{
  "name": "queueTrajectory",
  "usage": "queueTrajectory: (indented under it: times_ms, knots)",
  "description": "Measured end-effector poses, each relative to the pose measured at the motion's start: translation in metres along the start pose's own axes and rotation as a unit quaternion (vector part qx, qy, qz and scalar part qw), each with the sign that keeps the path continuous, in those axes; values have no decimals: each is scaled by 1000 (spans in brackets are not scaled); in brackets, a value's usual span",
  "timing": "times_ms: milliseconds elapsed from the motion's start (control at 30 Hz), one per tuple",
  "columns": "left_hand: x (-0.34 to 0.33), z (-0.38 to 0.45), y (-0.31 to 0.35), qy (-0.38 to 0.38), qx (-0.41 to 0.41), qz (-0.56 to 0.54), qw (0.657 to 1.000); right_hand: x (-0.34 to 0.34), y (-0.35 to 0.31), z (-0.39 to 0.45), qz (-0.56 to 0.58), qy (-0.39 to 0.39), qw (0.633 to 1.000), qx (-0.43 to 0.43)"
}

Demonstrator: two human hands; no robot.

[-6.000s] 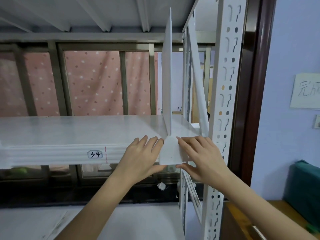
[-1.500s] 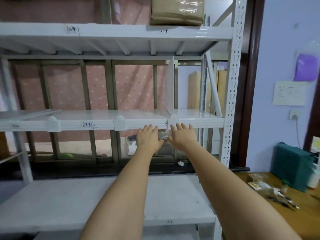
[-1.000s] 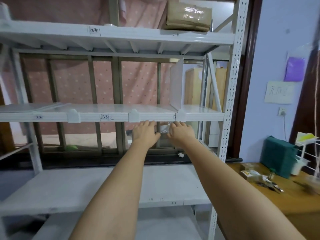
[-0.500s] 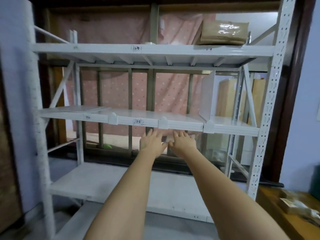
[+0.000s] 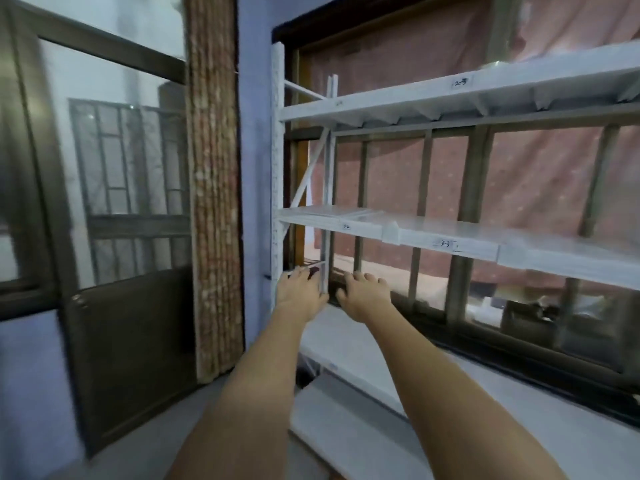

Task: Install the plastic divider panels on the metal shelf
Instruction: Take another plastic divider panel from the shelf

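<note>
The white metal shelf runs from the centre to the right edge, its middle board marked "3-3". A white divider clip sits on that board's front lip, and flat white panels lie on the board's left end. My left hand and my right hand are stretched forward below the middle board, fingers spread, holding nothing. The upright divider installed at the shelf's right end is out of view.
The shelf's left perforated post stands by a blue wall. A dark door with glass and a brick pillar fill the left. A lower shelf board lies under my arms. A barred window with pink curtain is behind.
My view has swung left, from the shelf's right end to its left post and the door. Both hands left the installed divider's clip and now hover empty below the middle board.
</note>
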State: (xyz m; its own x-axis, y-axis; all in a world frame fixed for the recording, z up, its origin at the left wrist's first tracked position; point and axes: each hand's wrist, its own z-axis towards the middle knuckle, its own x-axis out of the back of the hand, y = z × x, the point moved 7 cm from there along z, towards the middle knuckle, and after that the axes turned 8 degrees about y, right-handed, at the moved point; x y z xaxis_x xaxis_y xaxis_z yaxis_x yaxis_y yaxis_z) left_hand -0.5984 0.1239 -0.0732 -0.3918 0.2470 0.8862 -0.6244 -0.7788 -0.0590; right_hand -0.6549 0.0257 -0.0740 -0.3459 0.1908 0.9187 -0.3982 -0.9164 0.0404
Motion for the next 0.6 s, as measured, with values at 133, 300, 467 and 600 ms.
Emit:
queueTrajectory:
  times_ms: [133, 300, 467, 600]
  knots:
    - [6, -5, -73, -1, 49, 23, 999, -9, -70, 28, 27, 3, 998, 47]
    - [5, 2, -139, 19, 86, 41, 995, -12, -127, 59, 30, 16, 996, 77]
    - [-15, 15, -168, 9, 76, 54, 996, -26, -157, 83, 12, 9, 996, 88]
    - [-33, 44, -179, 1, 59, 68, 996, -36, -162, 114, 13, 14, 997, 81]
